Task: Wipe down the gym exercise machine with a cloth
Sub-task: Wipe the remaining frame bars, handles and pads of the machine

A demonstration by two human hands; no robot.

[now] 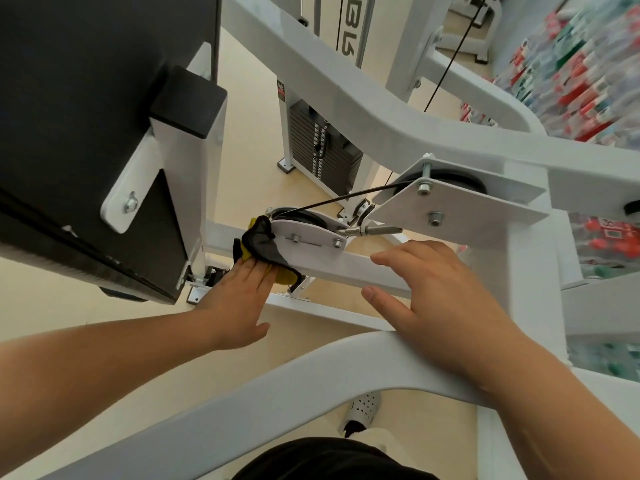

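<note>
Bunching against the pulley bracket (311, 237), the yellow-and-black cloth (265, 249) sits under the straight fingertips of the left hand (235, 303), pressed onto the white crossbar (360, 268). The bar's length runs rightward toward the right hand (440, 299), which is spread and holds nothing.

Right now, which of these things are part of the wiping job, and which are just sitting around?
In use: yellow-black cloth; left hand pressing it; white frame bar; right hand at that bar.
Just about: weight stack; stacked bottles; grey shoe.
</note>
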